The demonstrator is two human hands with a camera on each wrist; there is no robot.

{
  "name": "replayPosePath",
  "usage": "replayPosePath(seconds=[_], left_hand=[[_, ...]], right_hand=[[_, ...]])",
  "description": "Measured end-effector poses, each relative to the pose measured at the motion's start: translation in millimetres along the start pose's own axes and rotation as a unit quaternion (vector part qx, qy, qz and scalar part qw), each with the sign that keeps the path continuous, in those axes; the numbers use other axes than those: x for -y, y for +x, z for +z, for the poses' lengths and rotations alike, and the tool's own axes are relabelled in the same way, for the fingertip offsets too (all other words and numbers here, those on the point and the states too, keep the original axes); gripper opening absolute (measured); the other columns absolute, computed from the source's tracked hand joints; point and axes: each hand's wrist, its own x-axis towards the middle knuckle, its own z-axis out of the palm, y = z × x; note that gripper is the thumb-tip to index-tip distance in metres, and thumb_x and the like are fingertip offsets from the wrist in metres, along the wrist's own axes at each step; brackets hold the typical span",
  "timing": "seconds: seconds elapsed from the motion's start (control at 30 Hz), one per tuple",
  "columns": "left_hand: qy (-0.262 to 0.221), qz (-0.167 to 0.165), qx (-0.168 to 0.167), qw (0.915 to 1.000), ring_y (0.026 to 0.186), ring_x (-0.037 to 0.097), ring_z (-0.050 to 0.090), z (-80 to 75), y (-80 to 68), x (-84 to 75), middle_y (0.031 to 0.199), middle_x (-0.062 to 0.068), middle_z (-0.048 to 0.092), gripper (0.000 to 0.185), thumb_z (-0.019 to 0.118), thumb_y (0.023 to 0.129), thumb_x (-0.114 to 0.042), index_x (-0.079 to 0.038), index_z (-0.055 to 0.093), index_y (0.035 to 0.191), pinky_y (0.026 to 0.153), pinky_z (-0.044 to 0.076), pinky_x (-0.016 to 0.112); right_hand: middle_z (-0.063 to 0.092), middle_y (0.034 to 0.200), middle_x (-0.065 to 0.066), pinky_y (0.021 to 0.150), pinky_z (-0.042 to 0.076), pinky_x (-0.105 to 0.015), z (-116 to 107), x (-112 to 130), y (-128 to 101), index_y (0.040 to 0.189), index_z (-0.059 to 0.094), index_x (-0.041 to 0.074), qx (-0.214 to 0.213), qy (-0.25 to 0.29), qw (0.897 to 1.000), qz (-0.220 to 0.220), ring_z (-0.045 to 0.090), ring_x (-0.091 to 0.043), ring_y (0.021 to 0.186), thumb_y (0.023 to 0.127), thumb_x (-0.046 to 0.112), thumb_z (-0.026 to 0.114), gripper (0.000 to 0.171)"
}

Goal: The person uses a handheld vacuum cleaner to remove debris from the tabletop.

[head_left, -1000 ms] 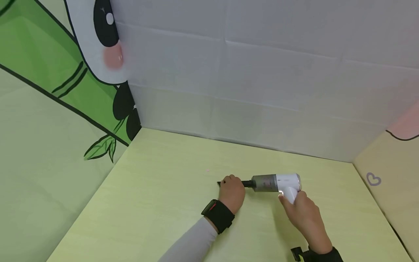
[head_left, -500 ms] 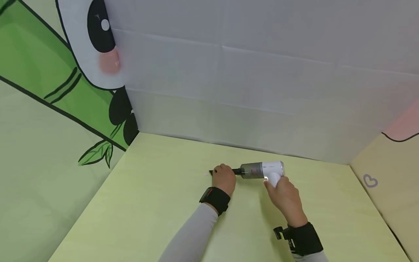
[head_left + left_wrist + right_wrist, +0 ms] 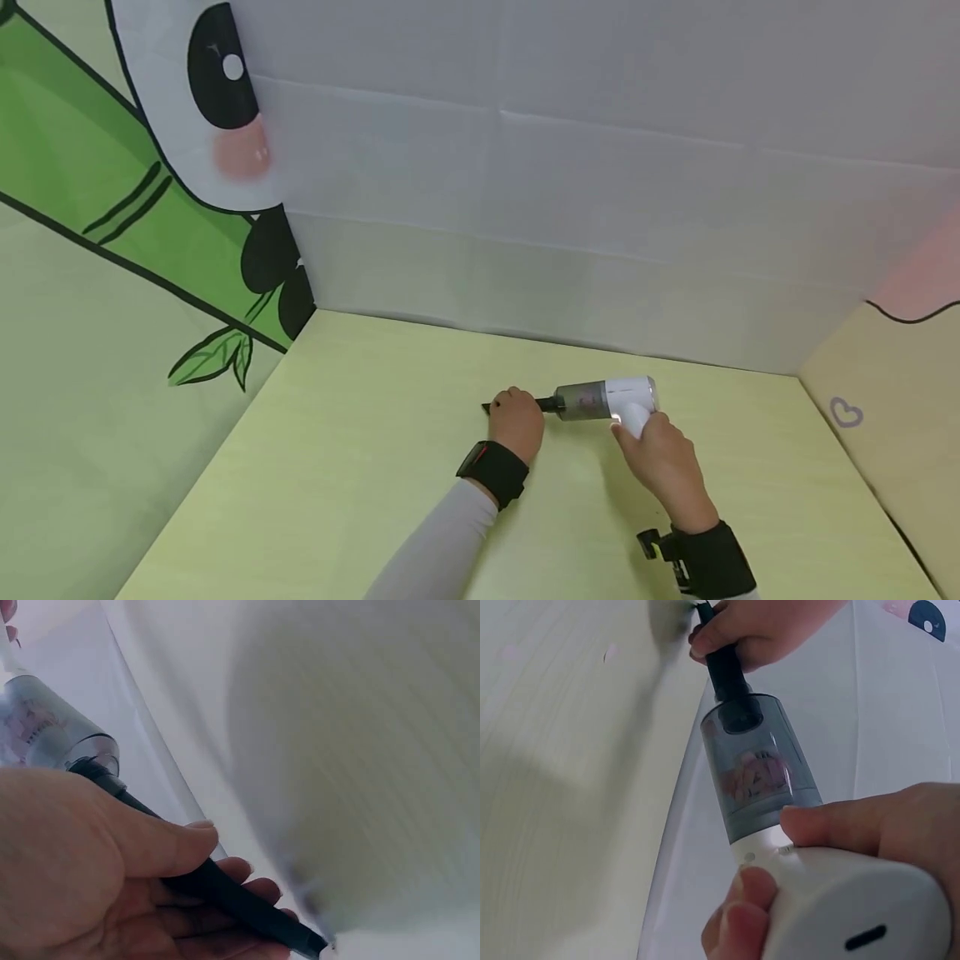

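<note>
— What are the hands doing from where you're watching?

— I'm seeing the right hand [image 3: 660, 467] wrapping its fingers round the white handle of a small handheld vacuum [image 3: 611, 400], thumb lying along the top in the right wrist view. The left hand [image 3: 516, 423] is curling its fingers and thumb round the thin black nozzle [image 3: 225, 892], pinching it close to the tip. Both forearms are reaching forward over the tabletop [image 3: 360, 467], the left in a grey sleeve [image 3: 442, 550], each with a black wrist strap.

— And the vacuum itself?

— It's lying nearly level just above the tabletop, toward the back, nozzle pointing left. The body is smooth glossy white plastic with a small light glowing near the handle; ahead of it I'm looking at a smoky, see-through cylindrical dust cup [image 3: 761, 769].

— Anything inside that?

— I'm making out pale pink scraps sitting in it. A few tiny pink specks [image 3: 609, 652] are lying on the tabletop too, which is matte, pale yellow-green, faintly grained.
</note>
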Motion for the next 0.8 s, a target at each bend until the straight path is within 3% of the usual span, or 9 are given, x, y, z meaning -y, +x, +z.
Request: replayPosePath(seconds=[0.2,0.43,0.63,0.8], left_hand=[[-0.004,0.042,0.027,0.9987,0.08,0.022,0.067,-16.3,1.4,-24.3,0.084,0.008,0.066,0.024,0.072,0.094,-0.032,-0.008,0.075,0.092,0.07,0.057,0.027],[-0.06,0.074,0.071,0.9929,0.103,0.028,0.068,-3.4,16.1,-48.1,0.106,0.012,0.069,0.033,0.063,0.101,-0.031,-0.003,0.069,0.117,0.091,0.056,0.029],[-0.04,0.084,0.098,0.9908,0.117,0.034,0.064,2.1,22.6,-40.6,0.12,0.016,0.068,0.042,0.059,0.103,-0.032,0.001,0.064,0.129,0.096,0.054,0.029],[-0.047,0.091,0.048,0.9936,0.113,0.033,0.067,13.9,24.0,-29.2,0.114,0.017,0.07,0.039,0.062,0.102,-0.029,0.002,0.067,0.123,0.094,0.056,0.03]], right_hand=[[0.055,0.076,-0.016,0.047,0.043,-0.034,-20,-27,-10,0.1,0.048,-0.013,0.003,-0.013,1.0,0.015,0.054,-0.026,0.061,0.099,0.04,0.059,0.054],[0.053,0.076,-0.017,0.048,0.043,-0.034,-25,-45,-3,0.099,0.047,-0.014,-0.011,-0.015,0.999,0.036,0.054,-0.026,0.062,0.1,0.039,0.058,0.054],[0.055,0.082,-0.022,0.048,0.046,-0.033,-13,-31,-2,0.106,0.046,-0.018,-0.02,0.011,0.998,0.06,0.056,-0.029,0.065,0.1,0.039,0.058,0.058],[0.056,0.082,-0.023,0.048,0.047,-0.034,-6,-16,-5,0.107,0.047,-0.018,-0.035,0.009,0.997,0.071,0.057,-0.03,0.065,0.1,0.038,0.059,0.058]])
